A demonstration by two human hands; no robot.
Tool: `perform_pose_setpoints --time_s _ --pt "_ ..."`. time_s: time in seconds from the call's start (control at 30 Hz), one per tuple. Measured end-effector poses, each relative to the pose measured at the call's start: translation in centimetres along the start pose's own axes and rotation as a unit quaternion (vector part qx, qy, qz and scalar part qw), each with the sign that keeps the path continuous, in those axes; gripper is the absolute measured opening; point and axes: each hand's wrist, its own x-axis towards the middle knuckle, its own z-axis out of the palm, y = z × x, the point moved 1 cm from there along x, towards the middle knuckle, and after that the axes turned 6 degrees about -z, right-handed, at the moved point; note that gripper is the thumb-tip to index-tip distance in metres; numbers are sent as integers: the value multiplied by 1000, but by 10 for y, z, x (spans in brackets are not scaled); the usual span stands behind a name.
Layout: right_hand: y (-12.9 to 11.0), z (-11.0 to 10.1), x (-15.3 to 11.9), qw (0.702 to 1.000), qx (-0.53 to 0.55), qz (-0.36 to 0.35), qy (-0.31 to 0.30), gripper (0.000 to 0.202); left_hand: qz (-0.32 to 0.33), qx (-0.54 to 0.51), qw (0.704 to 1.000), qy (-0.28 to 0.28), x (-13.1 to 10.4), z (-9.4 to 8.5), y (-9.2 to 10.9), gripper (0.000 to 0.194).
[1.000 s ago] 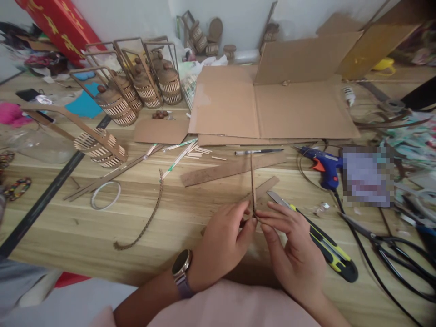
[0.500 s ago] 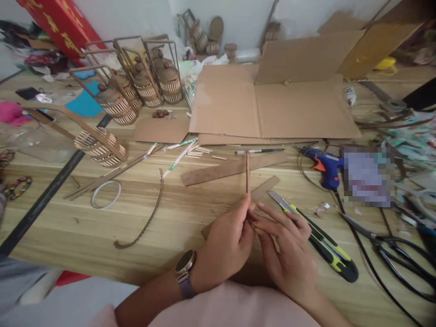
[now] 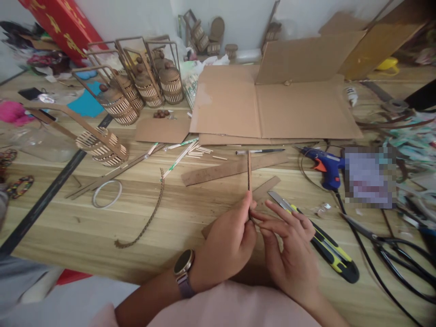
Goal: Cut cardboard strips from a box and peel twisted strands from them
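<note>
A narrow cardboard strip (image 3: 249, 172) stands on edge between the fingers of my left hand (image 3: 228, 238), which is closed on it and wears a watch. My right hand (image 3: 289, 245) pinches at the near part of the same strip, its other fingers partly stretched out. The strip's near end is hidden by the hands. Beyond it lie a wider piece of cardboard (image 3: 218, 171) and a pen (image 3: 267, 151). A yellow and black utility knife (image 3: 327, 247) with its blade out lies just right of my right hand.
A blue glue gun (image 3: 327, 165) and black scissors (image 3: 384, 245) lie on the right. Flattened cardboard (image 3: 289, 109) covers the back. Small slatted baskets (image 3: 119, 106) with tall handles stand at the left, near a white ring (image 3: 107, 194) and a curved corrugated strip (image 3: 153, 218).
The fingers of my right hand have shifted slightly and spread a little more at the strip. My left hand keeps its hold, and the strip stays nearly in place.
</note>
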Motion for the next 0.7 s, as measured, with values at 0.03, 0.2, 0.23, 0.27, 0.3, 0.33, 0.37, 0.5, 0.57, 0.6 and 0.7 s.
perform_pose_setpoints --time_s 0.03,0.2,0.23,0.27,0.3,0.33,0.37,0.5,0.57,0.6,0.7 --pt "0 0 0 1000 -2 -3 0 19 7 4 1000 0 0 0 0 57" --pt "-2 -2 2 1000 10 -23 -8 21 18 -7 1000 -8 2 0 4 64" --pt "-3 -2 3 1000 12 -26 -9 21 15 -8 1000 -9 2 0 4 65" --pt "-3 -2 4 999 12 -28 -10 21 11 -7 1000 -9 2 0 5 65" --pt "-3 -2 4 999 12 -30 -12 21 6 -3 1000 -9 2 0 5 66" --pt "-3 -2 4 999 12 -30 -15 20 -3 4 1000 -11 2 0 5 66" --pt "-4 -1 4 999 12 -28 -16 20 -14 13 1000 -15 1 0 5 66" --pt "-4 0 2 1000 10 -18 -17 20 -47 35 998 -37 0 -1 4 65" --pt "-3 0 2 1000 14 -12 -20 18 -50 34 997 -41 0 -1 3 64" --pt "-3 0 2 1000 16 -7 -21 17 -51 32 997 -43 0 -1 3 64" --pt "-2 1 2 1000 23 8 -18 15 -50 18 998 -45 1 -2 3 65"
